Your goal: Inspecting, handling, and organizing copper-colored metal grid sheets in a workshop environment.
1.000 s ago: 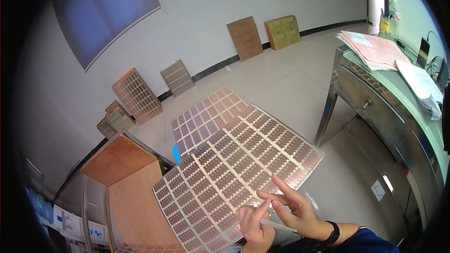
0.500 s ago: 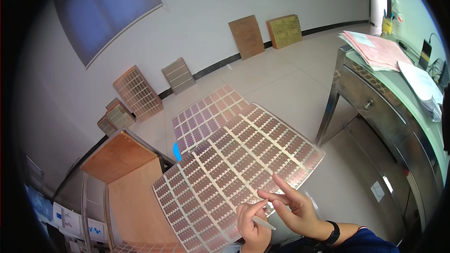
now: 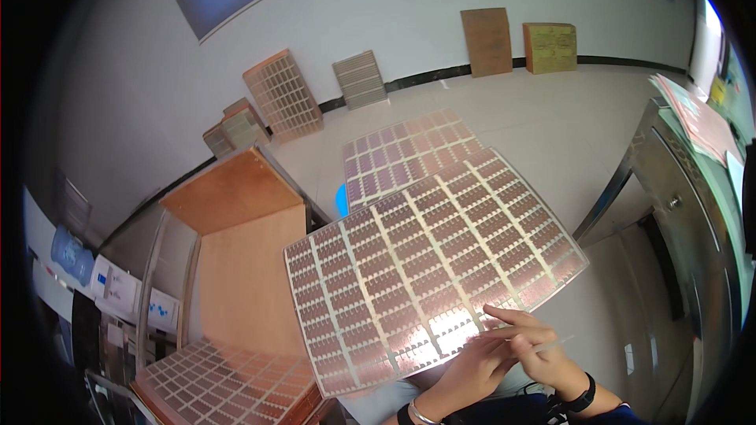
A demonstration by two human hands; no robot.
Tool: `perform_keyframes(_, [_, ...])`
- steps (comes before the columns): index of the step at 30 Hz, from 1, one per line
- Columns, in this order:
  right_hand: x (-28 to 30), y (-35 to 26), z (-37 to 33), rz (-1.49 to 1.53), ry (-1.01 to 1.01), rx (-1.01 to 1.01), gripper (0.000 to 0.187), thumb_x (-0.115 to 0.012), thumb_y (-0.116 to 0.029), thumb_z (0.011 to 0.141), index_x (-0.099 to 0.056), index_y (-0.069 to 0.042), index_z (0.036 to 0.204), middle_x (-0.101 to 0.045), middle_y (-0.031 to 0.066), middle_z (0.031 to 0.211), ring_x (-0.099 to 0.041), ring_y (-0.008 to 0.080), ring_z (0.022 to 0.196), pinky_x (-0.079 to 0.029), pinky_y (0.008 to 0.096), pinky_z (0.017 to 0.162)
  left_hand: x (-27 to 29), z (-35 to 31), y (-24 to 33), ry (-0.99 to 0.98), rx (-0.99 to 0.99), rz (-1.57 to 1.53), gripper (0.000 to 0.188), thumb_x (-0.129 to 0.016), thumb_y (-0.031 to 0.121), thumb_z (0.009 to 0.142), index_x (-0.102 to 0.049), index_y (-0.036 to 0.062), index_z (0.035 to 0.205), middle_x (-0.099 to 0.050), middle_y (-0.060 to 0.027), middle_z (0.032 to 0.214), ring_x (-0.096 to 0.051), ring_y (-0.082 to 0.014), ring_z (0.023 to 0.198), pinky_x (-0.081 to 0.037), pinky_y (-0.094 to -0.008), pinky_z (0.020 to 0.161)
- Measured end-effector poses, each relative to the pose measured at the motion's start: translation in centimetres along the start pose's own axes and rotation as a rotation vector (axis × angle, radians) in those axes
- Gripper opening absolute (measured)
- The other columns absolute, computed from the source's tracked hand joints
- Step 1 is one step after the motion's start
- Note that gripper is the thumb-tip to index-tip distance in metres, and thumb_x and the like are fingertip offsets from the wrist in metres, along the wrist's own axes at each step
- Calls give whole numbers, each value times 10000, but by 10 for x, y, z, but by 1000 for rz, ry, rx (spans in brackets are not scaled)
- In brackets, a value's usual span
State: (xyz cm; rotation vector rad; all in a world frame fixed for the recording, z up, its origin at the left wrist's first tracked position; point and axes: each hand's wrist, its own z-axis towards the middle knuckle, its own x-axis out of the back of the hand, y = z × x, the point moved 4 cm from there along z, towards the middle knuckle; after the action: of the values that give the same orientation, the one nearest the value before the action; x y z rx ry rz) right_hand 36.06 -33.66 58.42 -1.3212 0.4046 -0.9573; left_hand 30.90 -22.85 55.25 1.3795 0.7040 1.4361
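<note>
A large copper-coloured printed circuit panel [image 3: 409, 252] with a grid of pale strips lies tilted over my lap. At its near right edge my left hand [image 3: 472, 370] is closed, its fingertips against my other hand. A thin pale pointed strip [image 3: 564, 340] sticks out beside the hands; it seems to come from my left hand, though the grip is mostly hidden. My right hand [image 3: 543, 356] reaches over the panel edge with fingers stretched out and the index finger apart from the rest. Behind the panel lies a second similar panel [image 3: 409, 148], partly covered by it.
Left of me stands a metal-framed wooden chair [image 3: 252, 291] bearing more panels [image 3: 228, 386]. Stacked boards [image 3: 283, 98] lean on the far wall, with a brown board [image 3: 487, 43] and yellow stack [image 3: 550, 49] farther right. A metal desk [image 3: 669, 173] with papers is at right.
The view has turned left, so the room sits farther right in it. My hands have come closer together, and the pale strip now points out to the right.
</note>
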Motion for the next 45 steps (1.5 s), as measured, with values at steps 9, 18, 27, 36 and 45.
perform_keyframes(9, [-5, 21, -6, -232, -268, -56, 398, -426, -327, 922, -631, -6, 1038, -605, 178, 1035, -596, 271, 903, -477, 343, 780, 2, -17, -14, 74, -19, -25, 205, -579, 146, 830, -582, 44, 1008, -599, -129, 924, -555, -303, 952, -415, -391, 849])
perform_keyframes(18, [94, 79, 1, -74, 457, -373, 298, -454, -216, 932, -623, 28, 902, -536, 14, 591, -474, 58, 497, -377, 192, 454, 91, -92, -94, 583, 513, -126, 190, -496, 138, 909, -603, 15, 1007, -624, -57, 938, -580, -147, 889, -466, -260, 785])
perform_keyframes(27, [166, 170, 36, -617, 586, -40, 270, -472, -172, 928, -544, 3, 1120, -636, 123, 924, -604, 188, 865, -455, 276, 765, 177, -210, -137, 1320, 672, 384, 144, -503, 107, 895, -567, 43, 1007, -548, -20, 812, -512, -128, 754, -412, -266, 712])
perform_keyframes(36, [169, 218, 39, -398, 382, -428, 319, -507, -284, 915, -585, 15, 993, -558, 9, 698, -525, 84, 656, -405, 214, 587, 155, -229, -143, 1353, 770, -98, 213, -478, 170, 927, -487, 39, 759, -453, 14, 604, -422, -60, 564, -342, -216, 526])
perform_keyframes(45, [175, 231, 18, -165, 401, -404, 275, -521, -247, 910, -589, 18, 945, -527, -33, 734, -461, 52, 682, -382, 200, 627, 158, -234, -109, 1565, 529, -133, 275, -436, 212, 948, -478, 55, 726, -456, 18, 595, -430, -54, 536, -346, -205, 503])
